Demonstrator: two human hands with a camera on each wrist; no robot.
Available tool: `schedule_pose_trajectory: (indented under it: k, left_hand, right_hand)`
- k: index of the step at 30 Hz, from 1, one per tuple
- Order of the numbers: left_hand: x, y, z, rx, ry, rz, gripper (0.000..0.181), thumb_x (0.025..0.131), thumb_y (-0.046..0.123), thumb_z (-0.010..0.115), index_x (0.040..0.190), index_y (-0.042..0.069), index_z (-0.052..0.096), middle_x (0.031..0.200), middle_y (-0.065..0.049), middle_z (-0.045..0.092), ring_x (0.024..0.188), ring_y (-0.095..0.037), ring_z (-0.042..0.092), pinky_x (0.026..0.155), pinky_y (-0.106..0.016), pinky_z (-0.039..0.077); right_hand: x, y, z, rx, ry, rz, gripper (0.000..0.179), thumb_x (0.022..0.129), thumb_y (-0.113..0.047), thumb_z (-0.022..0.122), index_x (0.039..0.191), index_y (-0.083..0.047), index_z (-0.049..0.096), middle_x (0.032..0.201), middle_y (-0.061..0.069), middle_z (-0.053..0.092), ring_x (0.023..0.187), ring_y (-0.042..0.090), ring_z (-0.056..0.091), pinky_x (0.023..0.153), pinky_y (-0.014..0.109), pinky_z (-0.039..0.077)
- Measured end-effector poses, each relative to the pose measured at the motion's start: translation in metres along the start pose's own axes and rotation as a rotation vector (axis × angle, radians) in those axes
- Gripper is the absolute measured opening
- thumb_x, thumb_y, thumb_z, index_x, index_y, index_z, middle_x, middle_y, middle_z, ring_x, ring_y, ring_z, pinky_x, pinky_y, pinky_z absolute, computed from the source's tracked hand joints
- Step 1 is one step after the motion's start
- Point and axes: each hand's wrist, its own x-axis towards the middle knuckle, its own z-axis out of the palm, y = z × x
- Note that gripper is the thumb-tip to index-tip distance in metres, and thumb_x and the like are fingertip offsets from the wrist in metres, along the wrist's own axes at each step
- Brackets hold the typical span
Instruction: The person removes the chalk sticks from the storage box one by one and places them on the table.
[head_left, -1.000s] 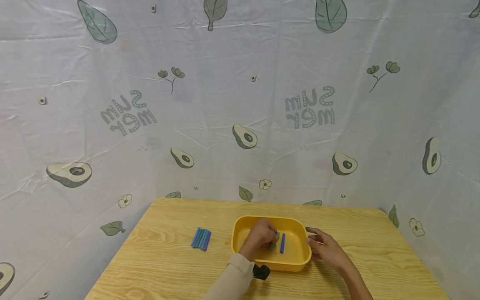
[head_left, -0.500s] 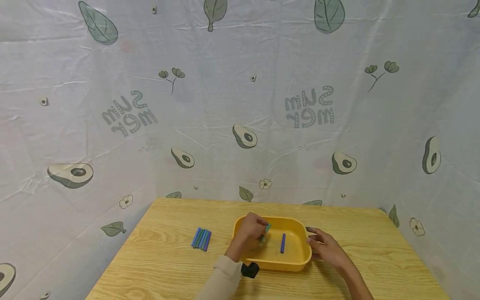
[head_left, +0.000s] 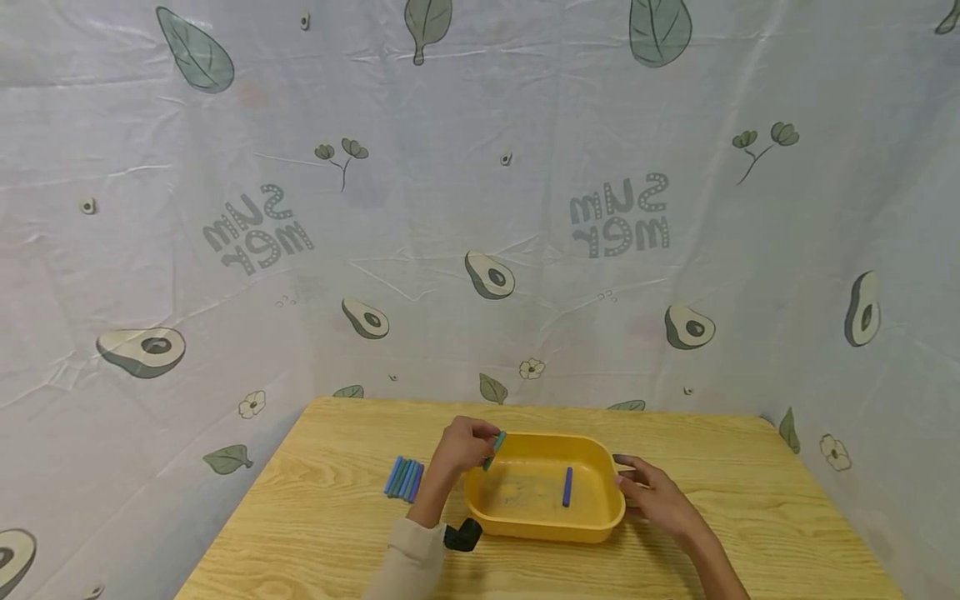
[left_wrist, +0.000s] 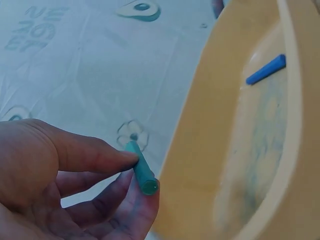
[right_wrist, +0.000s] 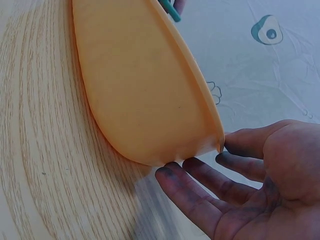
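Note:
In the head view, my left hand (head_left: 461,446) is raised over the left rim of the yellow plastic tray (head_left: 540,531). It pinches a green chalk stick (left_wrist: 143,172) between thumb and fingers, as the left wrist view shows. One dark blue chalk stick (head_left: 567,487) lies on the tray floor. My right hand (head_left: 651,498) is at the tray's right end. Its fairly straight fingers touch the outer wall (right_wrist: 145,100), and the thumb meets the rim. Dark smudges mark its fingertips (right_wrist: 171,170). Left of the tray, several blue, green and purple chalk sticks (head_left: 403,477) lie in a row.
A wood-grain table (head_left: 337,533) carries the tray and the row. Behind it hangs a pale curtain (head_left: 420,208) printed with avocados and leaves. Dusty marks show on the tray floor. My left forearm passes close to the row's right side.
The left hand has lifted the green chalk stick out of the tray and carried it left to the rim. The right hand and the dark blue stick look almost unmoved.

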Motion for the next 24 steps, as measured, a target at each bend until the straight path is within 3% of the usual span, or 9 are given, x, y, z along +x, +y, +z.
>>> schedule_pose_trajectory:
  k: [9, 24]
  left_hand:
    - [-0.012, -0.013, -0.025, -0.038, 0.061, 0.006, 0.031, 0.093, -0.006, 0.069, 0.122, -0.007, 0.076, 0.109, -0.022, 0.075, 0.089, -0.021, 0.071, 0.073, -0.034, 0.064]
    - [-0.021, -0.046, -0.071, -0.025, 0.170, -0.061, 0.031, 0.092, -0.009, 0.067, 0.122, -0.007, 0.076, 0.114, -0.023, 0.075, 0.092, -0.023, 0.068, 0.070, -0.032, 0.058]
  right_hand:
    - [0.001, 0.000, 0.000, -0.013, 0.006, 0.007, 0.059, 0.115, -0.013, 0.047, 0.164, 0.012, 0.024, 0.148, 0.044, 0.048, 0.120, 0.047, 0.072, 0.092, 0.050, 0.065]
    - [0.000, 0.000, -0.002, -0.001, -0.029, -0.019, 0.062, 0.116, -0.015, 0.047, 0.164, 0.014, 0.021, 0.149, 0.046, 0.046, 0.120, 0.049, 0.071, 0.093, 0.049, 0.065]
